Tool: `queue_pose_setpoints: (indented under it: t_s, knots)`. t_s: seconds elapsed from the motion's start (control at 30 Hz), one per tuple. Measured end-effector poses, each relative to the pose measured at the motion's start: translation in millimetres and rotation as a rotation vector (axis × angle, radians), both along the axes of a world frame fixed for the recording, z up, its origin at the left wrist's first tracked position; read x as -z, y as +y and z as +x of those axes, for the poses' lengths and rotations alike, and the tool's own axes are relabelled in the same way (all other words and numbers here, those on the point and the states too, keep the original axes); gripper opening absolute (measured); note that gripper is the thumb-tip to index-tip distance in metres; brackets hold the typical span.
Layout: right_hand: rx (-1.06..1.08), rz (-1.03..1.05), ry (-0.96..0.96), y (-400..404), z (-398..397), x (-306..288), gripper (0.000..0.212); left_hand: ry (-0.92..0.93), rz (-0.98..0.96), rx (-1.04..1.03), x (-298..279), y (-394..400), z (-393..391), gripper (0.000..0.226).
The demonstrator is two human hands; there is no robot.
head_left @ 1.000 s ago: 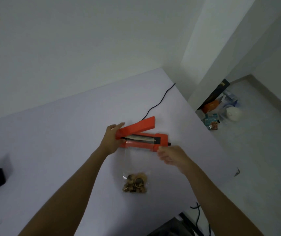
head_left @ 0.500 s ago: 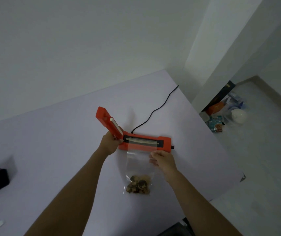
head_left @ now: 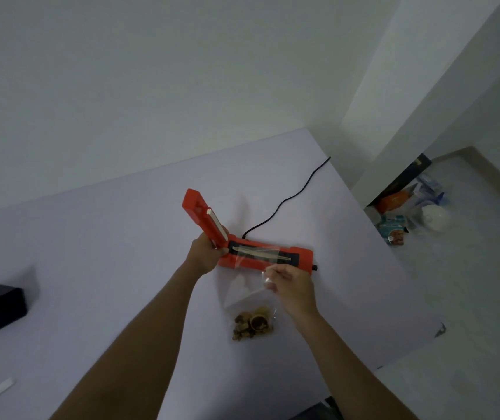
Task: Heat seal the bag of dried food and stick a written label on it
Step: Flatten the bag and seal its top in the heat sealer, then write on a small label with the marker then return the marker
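Left hand (head_left: 205, 253) grips sealer (head_left: 268, 256) hinge, lid raised; right hand (head_left: 288, 281) pinches bag (head_left: 244, 291) edge. Risk: bag mouth lies skewed across the strip, giving a crooked, leaky seal.

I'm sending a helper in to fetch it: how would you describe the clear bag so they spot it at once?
On the pale table, find the orange heat sealer with its lid raised and a black cord behind it. The clear bag trails from the sealer toward the person, its edge pinched by the right hand. It alone holds a brown clump of dried food.

Bag (head_left: 248, 295) before sealer (head_left: 268, 256) on table (head_left: 106, 268)
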State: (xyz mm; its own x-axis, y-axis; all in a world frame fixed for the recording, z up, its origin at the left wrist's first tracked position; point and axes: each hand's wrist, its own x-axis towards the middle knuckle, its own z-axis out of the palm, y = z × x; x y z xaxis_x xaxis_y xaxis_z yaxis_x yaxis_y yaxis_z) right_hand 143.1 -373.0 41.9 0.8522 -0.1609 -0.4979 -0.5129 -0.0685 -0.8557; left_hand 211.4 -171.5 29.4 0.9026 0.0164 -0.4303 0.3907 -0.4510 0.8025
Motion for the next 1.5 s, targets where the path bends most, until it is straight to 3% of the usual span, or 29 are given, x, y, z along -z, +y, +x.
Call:
queue_pose_setpoints:
  t_s: [0.27, 0.5, 0.67, 0.77, 1.0, 1.2, 1.5]
  knots:
    - [-0.038, 0.023, -0.044, -1, -7, -5, 0.009, -0.016, 0.017, 0.004, -1, 0, -1, 0.038]
    - [-0.027, 0.077, -0.015, -12, -17, -4, 0.008, -0.027, 0.018, -0.048, -5, -7, -6, 0.022]
    - [-0.049, 0.158, 0.007, -14, -17, -10, 0.007, 0.087, -0.132, -0.164, -7, 0, -30, 0.072]
    - [-0.071, 0.199, 0.013, -8, -17, -14, 0.009, 0.012, -0.040, -0.247, -11, 5, -54, 0.058]
    - [-0.149, 0.210, 0.022, 23, -21, -19, 0.005, -0.099, -0.310, -0.241, -49, 30, -95, 0.023]
    - [-0.214, 0.251, 0.021, 53, -31, -24, 0.006, -0.244, -0.137, -0.255, -71, 57, -112, 0.012]
    - [-0.318, 0.256, -0.001, 92, -62, -30, 0.008, -0.264, -0.087, -0.229, -79, 109, -156, 0.001]
